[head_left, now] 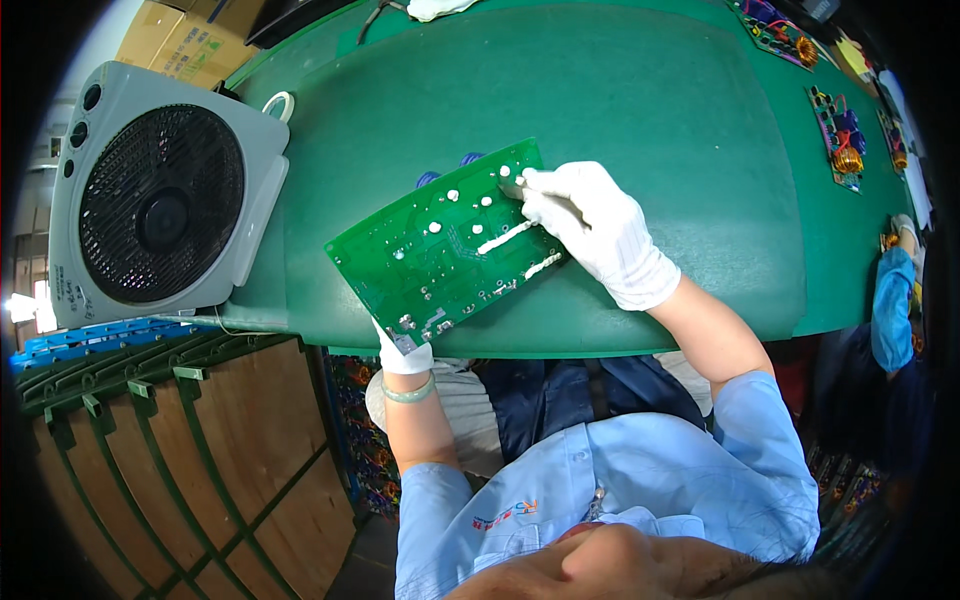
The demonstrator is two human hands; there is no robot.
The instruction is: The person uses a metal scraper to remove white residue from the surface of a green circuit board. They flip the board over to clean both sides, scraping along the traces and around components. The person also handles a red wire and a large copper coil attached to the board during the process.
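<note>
A green circuit board is held tilted above the green table mat, its solder side facing up. White blobs and two white strips of what looks like glue mark that side. Blue coils peek out past its far edge. My left hand, in a white glove, grips the board's near left corner; its fingers are mostly hidden underneath. At the far right part of the board is my right hand, also gloved, with fingers pinched together close to the surface. Something small and dark shows at the fingertips, too unclear to name.
A grey box fan stands at the left, with a white ring beside it. Behind it is a cardboard box. Boards with copper coils lie along the right. A co-worker's gloved hand shows at the far right.
</note>
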